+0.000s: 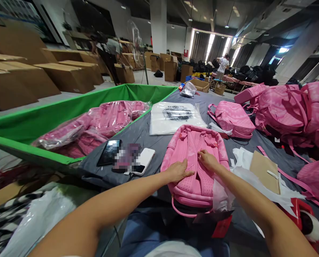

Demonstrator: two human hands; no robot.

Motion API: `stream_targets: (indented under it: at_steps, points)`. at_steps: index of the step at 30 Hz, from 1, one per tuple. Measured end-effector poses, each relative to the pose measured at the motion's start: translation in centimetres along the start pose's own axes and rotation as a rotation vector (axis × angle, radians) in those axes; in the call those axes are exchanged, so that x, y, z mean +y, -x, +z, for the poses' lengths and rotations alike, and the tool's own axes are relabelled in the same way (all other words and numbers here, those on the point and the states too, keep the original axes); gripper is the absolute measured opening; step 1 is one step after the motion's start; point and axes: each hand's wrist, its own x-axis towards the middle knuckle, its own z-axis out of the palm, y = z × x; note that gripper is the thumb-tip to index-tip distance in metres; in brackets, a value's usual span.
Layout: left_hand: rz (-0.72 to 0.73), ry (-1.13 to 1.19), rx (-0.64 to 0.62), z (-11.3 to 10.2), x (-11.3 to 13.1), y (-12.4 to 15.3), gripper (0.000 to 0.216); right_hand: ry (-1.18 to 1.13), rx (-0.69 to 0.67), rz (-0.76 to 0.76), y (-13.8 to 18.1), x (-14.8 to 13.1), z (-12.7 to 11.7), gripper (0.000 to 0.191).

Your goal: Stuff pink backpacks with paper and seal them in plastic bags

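Note:
A pink backpack (187, 194) lies in front of me with its padded back panel and shoulder straps facing up. My left hand (179, 171) rests flat on the lower left of that panel, fingers stretched out. Near the middle, my right hand (206, 159) has its fingers closed on the backpack, at the inner edge of a shoulder strap. Thin white wrapping (221, 194) hangs at the bag's lower right, beneath my right forearm. A red tag (221, 227) dangles below it at the table edge.
Left stands a green-sided bin (81, 95) with plastic-wrapped pink bags (113, 116). Printed clear bags (176, 117) lie beyond the backpack, phones (144, 161) to its left. More pink backpacks (282, 107), paper scraps (265, 171) and a red tape dispenser (298, 210) are right.

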Motion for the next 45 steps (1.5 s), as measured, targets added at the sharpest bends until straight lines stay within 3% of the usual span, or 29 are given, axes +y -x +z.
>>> stream_targets:
  at_steps: [3, 5, 8, 12, 17, 22, 26, 30, 32, 34, 37, 39, 42, 45]
  points:
    - [0.099, -0.040, 0.004, -0.2, -0.5, -1.5, 0.055, -0.002, 0.014, -0.130, 2.1, -1.2, -3.4, 0.026]
    - [0.149, -0.062, 0.000, -0.2, -0.6, -2.3, 0.050, -0.004, -0.038, -0.385, 4.3, -2.3, -4.7, 0.022]
    - [0.174, -0.079, 0.008, -0.1, -0.9, -3.3, 0.044, 0.016, -0.197, -0.701, 6.8, -3.4, -4.5, 0.025]
    - [0.130, -0.075, 0.032, -0.3, -1.4, -3.6, 0.042, 0.059, -0.297, -0.646, 7.3, -4.1, -1.8, 0.022]
    - [0.156, -0.069, 0.094, -0.2, -0.1, -1.7, 0.036, 0.056, -0.311, -0.551, 7.1, -4.6, 1.5, 0.023]
    - [0.652, 0.020, 0.105, 0.6, 1.3, -1.5, 0.025, -0.064, -0.268, -0.546, 6.8, -4.4, 2.0, 0.022]
    - [0.700, 0.089, 0.143, 1.5, 0.4, -2.0, 0.034, -0.101, -0.407, -0.491, 7.4, -3.9, -1.3, 0.018]
    - [0.885, 0.051, 0.220, 3.8, -0.5, -3.0, 0.026, -0.351, -0.711, -0.525, 8.0, -2.1, -7.5, 0.022]
    - [0.905, 0.013, 0.223, 4.7, -0.6, -4.0, 0.016, -0.463, -0.780, -0.517, 6.6, -0.9, -10.4, 0.026]
    - [0.880, -0.006, 0.204, 5.0, -0.4, -5.1, 0.009, -0.494, -0.764, -0.508, 3.4, 0.5, -12.5, 0.029]
    - [0.858, -0.012, 0.214, 4.8, -0.3, -5.6, 0.019, -0.524, -0.675, -0.491, -2.9, 2.4, -13.5, 0.038]
    - [0.828, -0.013, 0.246, 4.7, -0.4, -4.7, 0.033, -0.502, -0.448, -0.407, -6.5, 3.2, -13.0, 0.041]
    - [0.776, 0.023, 0.224, 5.2, -1.1, -1.8, 0.054, -0.224, -0.096, -0.372, -8.1, 3.3, -9.6, 0.053]
    - [0.750, 0.124, 0.144, 5.2, -1.8, 1.1, 0.055, -0.051, 0.006, -0.423, -5.3, 1.5, -3.2, 0.062]
